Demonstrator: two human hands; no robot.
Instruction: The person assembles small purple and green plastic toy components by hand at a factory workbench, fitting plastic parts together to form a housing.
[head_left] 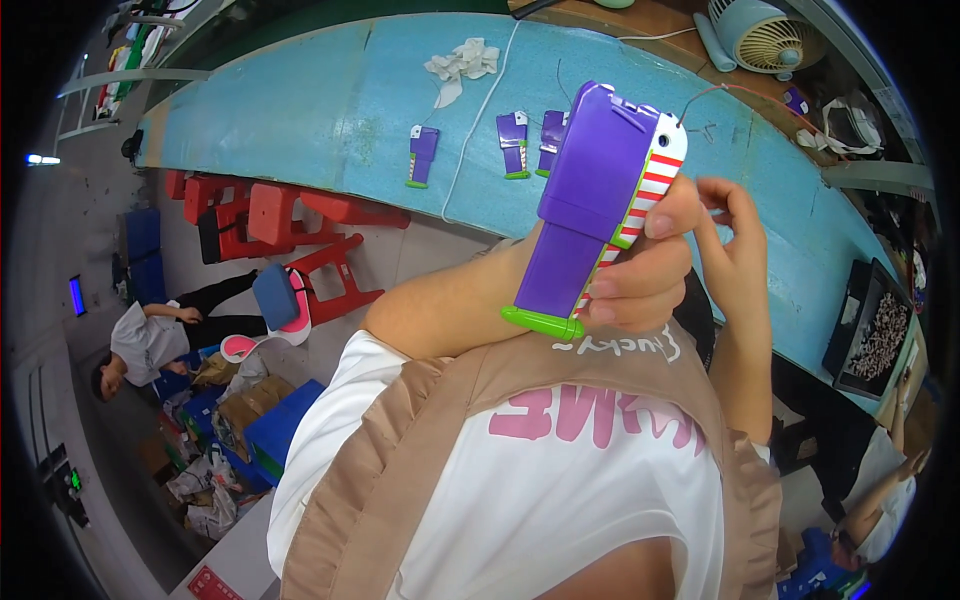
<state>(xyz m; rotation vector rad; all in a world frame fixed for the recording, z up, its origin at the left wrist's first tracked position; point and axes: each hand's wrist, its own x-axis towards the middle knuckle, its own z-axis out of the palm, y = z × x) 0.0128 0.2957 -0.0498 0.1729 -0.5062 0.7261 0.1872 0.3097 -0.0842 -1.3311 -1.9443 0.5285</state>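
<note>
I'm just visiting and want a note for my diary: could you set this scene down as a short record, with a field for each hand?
Left hand: gripping a purple piece with a green end and red-and-white stripes
Right hand: raised beside that piece, fingers bent; whether it holds anything is unclear
Table: blue, bearing three smaller-looking purple pieces and white tissue
Right edge: black tray of small bits
Far side: fan
Left floor: red stools
</note>
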